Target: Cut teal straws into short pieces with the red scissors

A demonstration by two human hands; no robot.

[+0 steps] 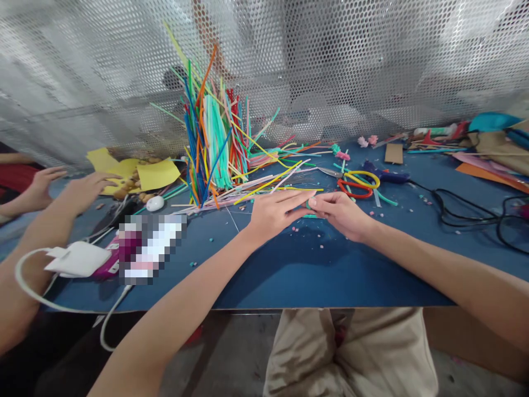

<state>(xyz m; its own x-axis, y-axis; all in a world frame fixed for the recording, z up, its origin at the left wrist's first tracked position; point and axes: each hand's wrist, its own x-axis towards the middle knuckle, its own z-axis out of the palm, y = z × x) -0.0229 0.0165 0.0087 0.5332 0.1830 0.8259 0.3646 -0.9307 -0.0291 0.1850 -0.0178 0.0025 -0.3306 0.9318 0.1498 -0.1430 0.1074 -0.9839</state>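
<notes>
My left hand and my right hand meet above the middle of the blue table. Between their fingertips is a small piece of green pipe cleaner, mostly covered by the fingers. The right thumb and forefinger pinch it. On its other side the left thumb and forefinger close on it, while the other left fingers reach out straight. Just under the hands lies another strip of green pipe cleaner. Beyond the right hand rest scissors with yellow and red handles.
A tall bunch of colourful pipe cleaners stands at the back. A blue glue gun trails a black cable rightward. At left are a charging phone, a white charger, yellow paper and another person's hands.
</notes>
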